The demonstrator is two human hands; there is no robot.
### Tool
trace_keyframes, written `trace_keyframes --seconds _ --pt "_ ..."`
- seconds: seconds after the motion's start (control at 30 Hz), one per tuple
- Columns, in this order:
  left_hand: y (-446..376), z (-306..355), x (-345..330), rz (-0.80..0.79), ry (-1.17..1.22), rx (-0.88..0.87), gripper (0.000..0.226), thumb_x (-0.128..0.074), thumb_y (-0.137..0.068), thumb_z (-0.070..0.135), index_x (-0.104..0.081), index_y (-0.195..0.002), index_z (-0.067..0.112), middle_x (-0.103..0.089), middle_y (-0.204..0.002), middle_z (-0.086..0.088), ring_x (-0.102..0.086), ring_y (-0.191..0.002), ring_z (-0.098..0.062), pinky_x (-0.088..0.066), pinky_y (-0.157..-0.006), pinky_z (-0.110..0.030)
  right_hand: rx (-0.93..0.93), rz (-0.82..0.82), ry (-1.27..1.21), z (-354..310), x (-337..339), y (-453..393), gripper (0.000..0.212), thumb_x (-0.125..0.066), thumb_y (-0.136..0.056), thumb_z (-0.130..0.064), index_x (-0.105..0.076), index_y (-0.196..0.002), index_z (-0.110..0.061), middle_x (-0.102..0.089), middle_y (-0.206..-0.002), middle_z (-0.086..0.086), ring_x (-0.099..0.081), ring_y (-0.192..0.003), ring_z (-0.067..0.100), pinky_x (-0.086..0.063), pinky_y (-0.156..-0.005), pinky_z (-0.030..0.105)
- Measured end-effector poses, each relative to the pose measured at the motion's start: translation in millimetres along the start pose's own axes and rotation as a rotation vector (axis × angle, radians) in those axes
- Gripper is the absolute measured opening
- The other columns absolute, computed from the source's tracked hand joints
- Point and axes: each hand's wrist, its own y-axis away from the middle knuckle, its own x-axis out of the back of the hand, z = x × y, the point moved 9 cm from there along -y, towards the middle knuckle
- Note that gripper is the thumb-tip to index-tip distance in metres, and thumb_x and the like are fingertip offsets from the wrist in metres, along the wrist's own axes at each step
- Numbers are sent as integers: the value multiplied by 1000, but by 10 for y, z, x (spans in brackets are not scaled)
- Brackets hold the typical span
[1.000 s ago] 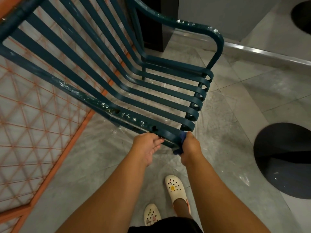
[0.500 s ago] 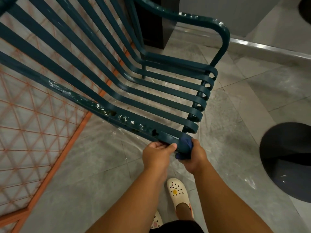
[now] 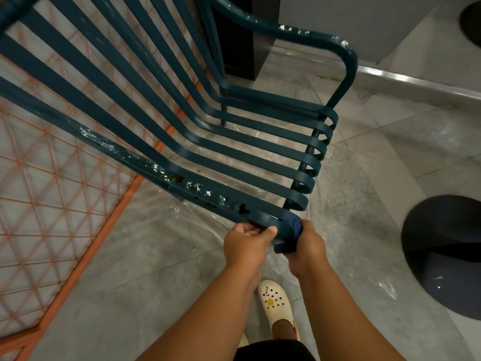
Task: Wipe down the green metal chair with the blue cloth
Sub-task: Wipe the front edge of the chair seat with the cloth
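Sliding nearer the right hand (image 3: 307,250), the left hand (image 3: 246,243) now grips the chair (image 3: 234,204) rail.

Dim, even light; edges bowed and soft.

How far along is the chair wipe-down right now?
Early. In hand: the right hand presses the blue cloth on the near armrest's front end, while the left hand grips the rail. Left: white flecks still mark the near armrest and far armrest. Nothing looks clearly finished.
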Motion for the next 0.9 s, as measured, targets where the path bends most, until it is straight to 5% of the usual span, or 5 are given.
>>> trace_keyframes --seconds 0.13,0.27,0.5,0.67,0.9 --pt "38 -15 59 -73 -36 98 32 -69 -82 8 -57 -109 21 -71 -101 -3 -68 -90 -18 -46 -64 -23 488 46 397 -367 -195 677 37 -38 -99 -43 -53 -132 -34 -59 -130 3 -56 -114 19 -47 -95 37" --pt "24 -29 357 -42 6 182 37 -55 -90 5 -51 -124 21 -65 -114 -6 -66 -92 -19 -41 -63 -25 708 -203 374 -593 -632 1184 28 -39 -98 -48 -45 -104 -75 -36 -152 -12 -35 -138 12 -35 -113 41" --pt "-95 54 711 27 93 156 33 -56 -90 11 -56 -120 25 -72 -98 -5 -66 -86 -19 -45 -92 -39 1271 -101 1445 -383 -1240 1205 57 -35 -92 -59 -27 -146 -43 -24 -158 3 -33 -139 35 -26 -112 53" --pt "-78 181 805 38 146 128 31 -50 -94 8 -54 -120 24 -69 -107 -4 -67 -94 -20 -44 -98 -39 1269 96 1624 -450 -1342 1110 62 -57 -88 -53 -31 -140 -32 -55 -123 13 -57 -102 34 -46 -84 49" --pt "-29 193 893 33 180 134 32 -54 -92 6 -54 -122 18 -67 -105 -3 -66 -93 -19 -43 -82 -29 1097 -260 1566 -682 -1426 973 41 -38 -97 -52 -45 -126 -23 -60 -109 4 -59 -95 21 -47 -78 34"
